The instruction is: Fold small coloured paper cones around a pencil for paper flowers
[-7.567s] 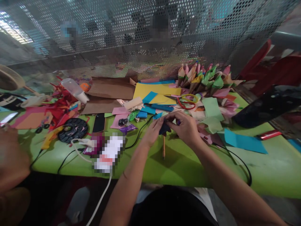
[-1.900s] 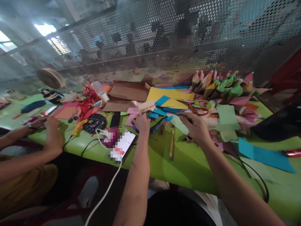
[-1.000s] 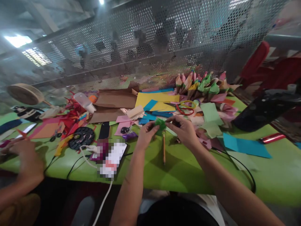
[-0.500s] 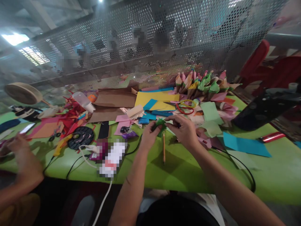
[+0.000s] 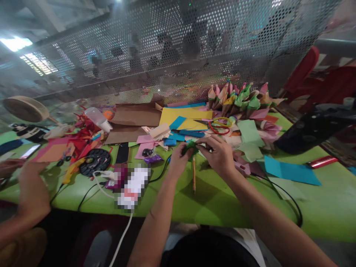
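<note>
My left hand (image 5: 178, 162) and my right hand (image 5: 219, 154) meet over the green table (image 5: 217, 200), both pinched on a small green folded paper piece (image 5: 190, 147) held between their fingertips. A pencil (image 5: 194, 174) lies on the table just below the hands, pointing toward me. Loose coloured paper sheets (image 5: 250, 135) lie right of my right hand. Behind them stands a cluster of folded paper cones (image 5: 239, 98).
A phone (image 5: 132, 185) on a white cable lies left of my left arm. Beyond it are a black round disc (image 5: 94, 162), a dark phone (image 5: 122, 152), brown paper (image 5: 133, 116), yellow sheets (image 5: 183, 113) and scissors (image 5: 219, 124). Another person's hand (image 5: 32, 185) works at far left. A perforated metal screen (image 5: 167, 48) backs the table.
My left hand reached to the left pile, then came back. Both hands now hold a green paper piece where a dark blue one was earlier. In the last second they barely moved.
</note>
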